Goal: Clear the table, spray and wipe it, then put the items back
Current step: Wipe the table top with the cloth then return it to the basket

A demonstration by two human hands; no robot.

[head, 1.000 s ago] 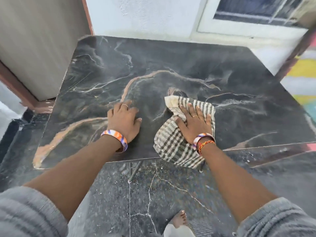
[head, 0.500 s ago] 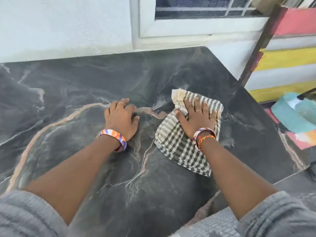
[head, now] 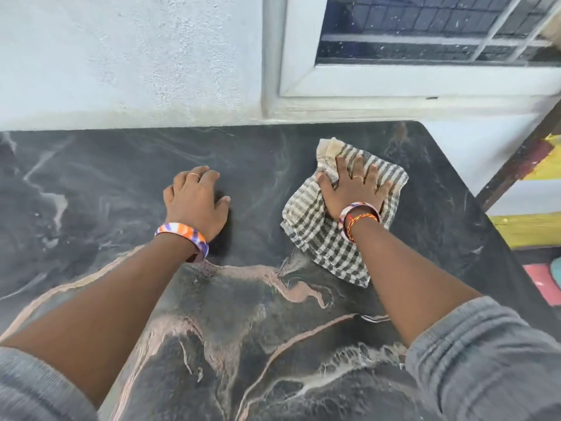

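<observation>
A checked green-and-cream cloth (head: 331,238) lies crumpled near the far right corner of the dark marble table (head: 121,183). My right hand (head: 352,189) presses flat on the cloth with fingers spread, a thumb pinching a fold at its left edge. My left hand (head: 195,202) rests on the bare tabletop to the left of the cloth, fingers curled loosely, holding nothing. Pale wet streaks cross the near half of the table.
A white wall (head: 121,56) runs along the table's far edge, with a window (head: 425,41) at the upper right. A painted wooden frame with yellow boards (head: 525,226) stands past the right edge. A pink and teal object (head: 549,278) lies low at the right.
Both hands have slid away from the near edge toward the far right corner, the right one pushing the cloth along. The view has followed, so the wall and window now fill the top.
</observation>
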